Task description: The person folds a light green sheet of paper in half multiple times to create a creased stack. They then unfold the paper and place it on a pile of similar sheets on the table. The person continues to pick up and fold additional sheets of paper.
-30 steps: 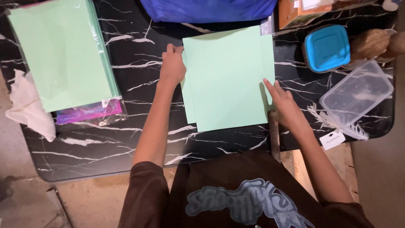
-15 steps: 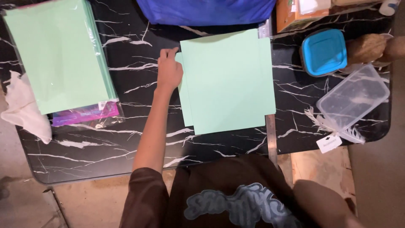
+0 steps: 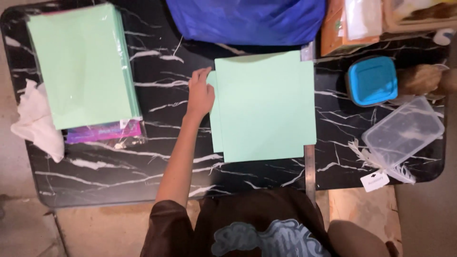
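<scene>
Head view: I see my left hand (image 3: 201,93) at centre frame, fingers loosely open and touching the left edge of the green paper (image 3: 264,104), pinching nothing. That paper lies flat mid-table (image 3: 162,162), over a metal ruler (image 3: 310,164). My right hand is out of sight.

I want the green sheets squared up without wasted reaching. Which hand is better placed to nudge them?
Left, probably: the left hand already rests at the left edge of the green sheets; the right hand is out of view.
</scene>
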